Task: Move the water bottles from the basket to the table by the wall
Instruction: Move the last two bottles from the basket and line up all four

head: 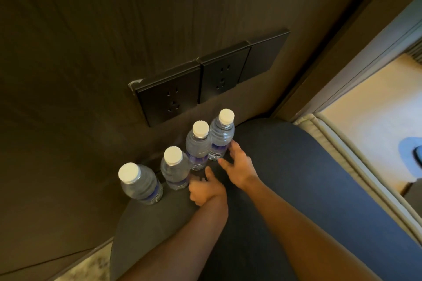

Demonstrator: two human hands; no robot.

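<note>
Head view, looking down: four small clear plastic water bottles stand upright in a curved row along the far edge of a round dark grey desk [285, 166], close against a dark brown wood-grain wall [91, 29]. Each has a ribbed white screw cap, ridged transparent sides and a blue-purple label band low on the body. Leftmost bottle [141, 183] stands a little apart from the rest; second bottle [173, 170] sits just beside the third bottle [197, 146], which touches or nearly touches the fourth bottle [221, 136] at the right end. Desk top looks matte and smooth, with a rounded rim. On the wall behind the row, a strip of three flat matt black socket plates [205, 75], square-cornered, two with visible pin holes. To the right, a pale cream cushioned surface with a piped edge [342, 143], well apart from the bottles. Left hand [205, 189] lies low on the desk at the foot of the second and third bottles, fingers loosely curled, thumb raised toward the third bottle's base; whether it touches a bottle cannot be told, and it grips nothing. Right hand [237, 164] is spread, fingers apart, fingertips resting against the lower side of the fourth bottle, not wrapped around it. Both forearms are bare.
</note>
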